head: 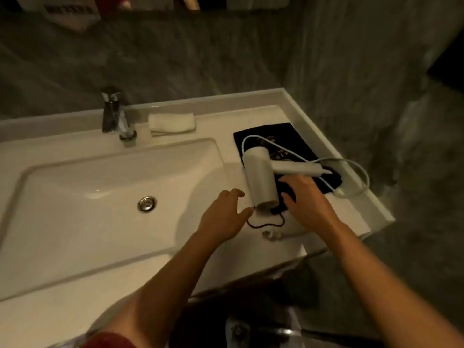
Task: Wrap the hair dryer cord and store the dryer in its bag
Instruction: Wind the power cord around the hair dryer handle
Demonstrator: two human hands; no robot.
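Inspector: Position of the white hair dryer (259, 178)?

Technician: It lay on the black storage bag (296, 139), which sat flat on the white vanity counter (251, 249) to the right of the sink basin (75, 197). The barrel pointed toward the person; the handle extended to the right.

Inspector: Cord (351, 172) status?

Technician: Unwrapped. It looped over the bag behind the barrel and formed a loose coil near the counter's right edge.

Inspector: Hand states?

Technician: The right hand (305, 199) rested on the bag just beside the barrel, fingers bent down onto the fabric; whether it gripped the bag could not be told. The left hand (223, 217) was released, fingers spread, just left of the barrel's near end, above the bag's black drawstring (266, 223).

Inspector: Other items?

Technician: A chrome faucet (116, 116) stood behind the basin, with a folded white towel (172, 123) just to its right
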